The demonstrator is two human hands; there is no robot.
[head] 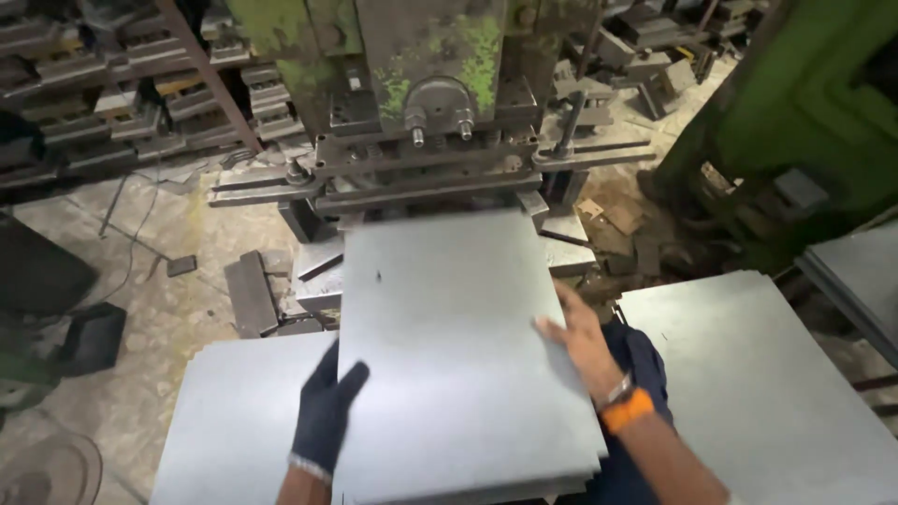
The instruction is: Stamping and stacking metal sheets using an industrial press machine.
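Note:
A large grey metal sheet lies in front of me with its far edge under the green press. My left hand, in a dark glove, grips the sheet's left edge near me. My right hand, bare, with an orange band on the wrist, lies flat with fingers spread on the sheet's right edge. Under the sheet sits a stack of similar sheets.
A flat metal sheet lies at the left and another stack at the right. Racks of metal dies fill the back left. Loose metal blocks and scraps lie on the concrete floor.

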